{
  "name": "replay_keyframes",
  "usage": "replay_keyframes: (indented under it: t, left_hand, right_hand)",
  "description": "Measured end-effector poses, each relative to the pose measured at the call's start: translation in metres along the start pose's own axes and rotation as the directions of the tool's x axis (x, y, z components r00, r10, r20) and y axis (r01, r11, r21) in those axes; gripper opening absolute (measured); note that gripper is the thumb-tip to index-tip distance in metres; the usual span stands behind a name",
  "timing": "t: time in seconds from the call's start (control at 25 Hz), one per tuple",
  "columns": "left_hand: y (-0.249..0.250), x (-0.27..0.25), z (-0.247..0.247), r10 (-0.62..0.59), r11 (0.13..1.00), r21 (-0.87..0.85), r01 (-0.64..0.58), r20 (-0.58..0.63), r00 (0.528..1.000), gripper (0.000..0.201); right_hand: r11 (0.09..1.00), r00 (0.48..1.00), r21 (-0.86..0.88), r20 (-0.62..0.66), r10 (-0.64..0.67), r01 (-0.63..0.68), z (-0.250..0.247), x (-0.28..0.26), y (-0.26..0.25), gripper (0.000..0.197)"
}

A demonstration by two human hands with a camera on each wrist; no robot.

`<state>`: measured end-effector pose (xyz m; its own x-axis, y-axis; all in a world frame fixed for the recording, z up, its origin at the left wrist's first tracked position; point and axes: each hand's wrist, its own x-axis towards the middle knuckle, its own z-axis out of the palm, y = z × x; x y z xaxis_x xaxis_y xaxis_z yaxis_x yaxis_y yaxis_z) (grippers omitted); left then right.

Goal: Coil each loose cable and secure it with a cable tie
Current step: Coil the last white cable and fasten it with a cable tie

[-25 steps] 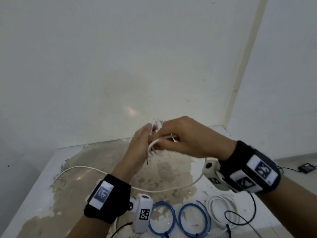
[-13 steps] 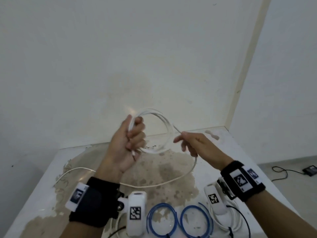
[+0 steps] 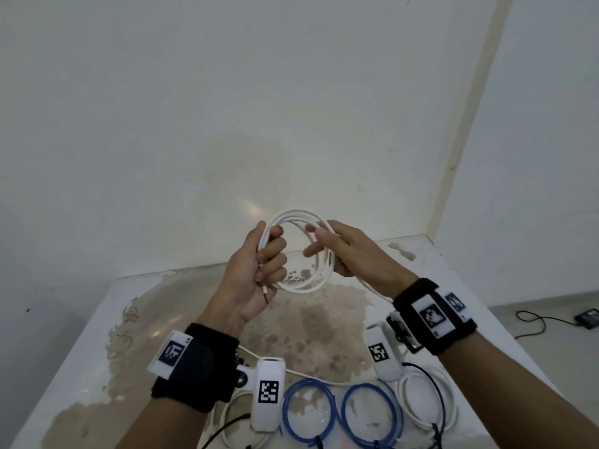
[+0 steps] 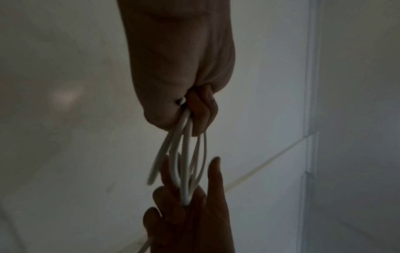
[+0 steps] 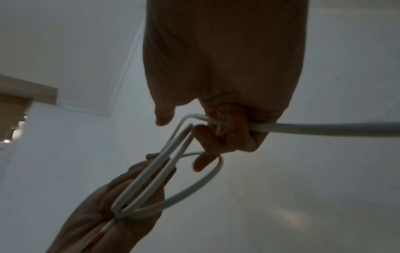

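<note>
A white cable (image 3: 301, 286) is wound into several loops held above the table. My left hand (image 3: 256, 273) grips the left side of the coil (image 4: 184, 154) in a fist, and the cable's plug end sticks out below the fingers. My right hand (image 3: 343, 254) holds the right side of the coil (image 5: 155, 179), with the cable's free length (image 5: 324, 131) running between its curled lower fingers while the index finger points through the loop. The loose tail drops from the right hand to the table and runs left under my left wrist.
Two blue coiled cables (image 3: 308, 413) (image 3: 372, 413) and a white coil (image 3: 428, 406) fastened with black ties lie at the table's (image 3: 81, 351) front edge. Another white coil (image 3: 227, 429) lies partly under my left wrist. Walls stand close behind and right. A black adapter (image 3: 586, 319) lies on the floor.
The right hand, stretched away pulling the cable half a second ago, has come back to the coil and laid another loop on it. The left hand keeps its grip and has hardly moved.
</note>
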<state>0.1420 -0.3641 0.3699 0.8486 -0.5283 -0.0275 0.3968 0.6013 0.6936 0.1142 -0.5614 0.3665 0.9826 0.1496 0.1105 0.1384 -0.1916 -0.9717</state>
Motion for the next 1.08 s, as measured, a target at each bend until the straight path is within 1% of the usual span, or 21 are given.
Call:
replay_keyframes:
  t: [0.08, 0.12, 0.16, 0.2, 0.24, 0.32, 0.36, 0.44, 0.48, 0.52, 0.6, 0.72, 0.76, 0.84, 0.92, 0.96, 1.0, 1.08]
  left_hand:
    - [-0.001, 0.0, -0.001, -0.007, 0.998, -0.065, 0.009, 0.03, 1.0, 0.033]
    - [-0.001, -0.002, -0.002, -0.006, 0.997, -0.083, 0.009, 0.042, 0.999, 0.032]
    - [0.0, -0.003, -0.004, -0.004, 0.996, -0.091, 0.009, 0.051, 0.999, 0.032]
    - [0.0, -0.005, -0.005, -0.005, 0.996, -0.092, 0.011, 0.059, 0.998, 0.032]
    - [0.0, -0.006, -0.007, -0.007, 0.996, -0.089, 0.012, 0.061, 0.998, 0.031]
    - [-0.003, -0.006, -0.011, -0.01, 0.997, -0.076, 0.013, 0.045, 0.999, 0.03]
    - [-0.004, -0.005, -0.014, -0.009, 0.999, -0.045, 0.01, 0.015, 1.0, 0.03]
    - [-0.009, -0.005, -0.017, 0.009, 0.998, 0.068, -0.005, -0.069, 0.998, 0.032]
    - [-0.012, -0.005, -0.017, 0.025, 0.994, 0.109, -0.014, -0.097, 0.995, 0.033]
    - [-0.015, -0.006, -0.016, 0.041, 0.993, 0.114, -0.028, -0.111, 0.993, 0.035]
    - [-0.016, -0.004, -0.008, 0.074, 0.995, 0.067, -0.067, -0.11, 0.991, 0.038]
    - [-0.01, 0.002, 0.002, 0.123, 0.991, 0.073, -0.115, -0.115, 0.986, 0.034]
    - [-0.008, 0.003, 0.004, 0.123, 0.991, 0.065, -0.116, -0.114, 0.986, 0.034]
    - [-0.002, 0.004, 0.004, 0.138, 0.99, 0.042, -0.134, -0.117, 0.984, 0.036]
    - [0.011, 0.005, -0.005, 0.209, 0.978, 0.006, -0.21, -0.168, 0.963, 0.037]
    - [0.022, 0.006, -0.013, 0.258, 0.964, -0.012, -0.267, -0.217, 0.941, 0.037]
    - [0.036, 0.005, -0.024, 0.311, 0.944, -0.019, -0.329, -0.277, 0.909, 0.038]
    - [0.068, -0.002, -0.045, 0.404, 0.895, -0.009, -0.445, -0.403, 0.821, 0.038]
  right_hand:
    - [0.997, 1.0, -0.072, -0.003, 0.02, -0.021, 0.011, 0.01, -0.002, 0.035]
    - [0.998, 0.998, -0.055, -0.042, 0.041, -0.043, 0.015, 0.014, 0.001, 0.037]
    - [0.997, 0.993, 0.003, -0.092, 0.075, -0.075, 0.017, 0.017, 0.003, 0.04]
    - [0.992, 0.988, 0.068, -0.109, 0.112, -0.105, 0.017, 0.02, 0.007, 0.044]
    - [0.985, 0.988, 0.112, -0.069, 0.136, -0.128, 0.016, 0.022, 0.009, 0.043]
    - [0.978, 0.989, 0.146, 0.048, 0.143, -0.149, 0.012, 0.025, 0.01, 0.034]
    - [0.976, 0.99, 0.164, 0.046, 0.136, -0.141, 0.009, 0.026, 0.009, 0.032]
    - [0.962, 0.985, 0.234, -0.063, 0.16, -0.141, 0.001, 0.032, 0.005, 0.029]
    - [0.942, 0.975, 0.298, -0.11, 0.196, -0.155, -0.001, 0.034, 0.004, 0.028]
    - [0.91, 0.964, 0.379, -0.131, 0.232, -0.168, -0.001, 0.035, 0.003, 0.028]
    - [0.841, 0.952, 0.504, -0.108, 0.286, -0.196, 0.003, 0.036, 0.006, 0.029]
    - [0.809, 0.952, 0.532, -0.017, 0.305, -0.25, 0.008, 0.034, 0.008, 0.029]
    - [0.818, 0.96, 0.521, 0.012, 0.28, -0.245, 0.008, 0.034, 0.009, 0.028]
    - [0.876, 0.979, 0.441, 0.039, 0.2, -0.197, 0.004, 0.031, 0.011, 0.021]
    - [0.937, 0.993, 0.328, 0.037, 0.113, -0.119, -0.007, 0.024, 0.022, 0.017]
    - [0.959, 0.996, 0.268, 0.023, 0.083, -0.086, -0.016, 0.019, 0.03, 0.017]
    - [0.981, 0.998, 0.182, -0.008, 0.062, -0.059, -0.027, 0.014, 0.04, 0.016]
    - [0.997, 0.995, -0.067, -0.098, 0.034, -0.04, -0.053, 0.002, 0.059, 0.016]
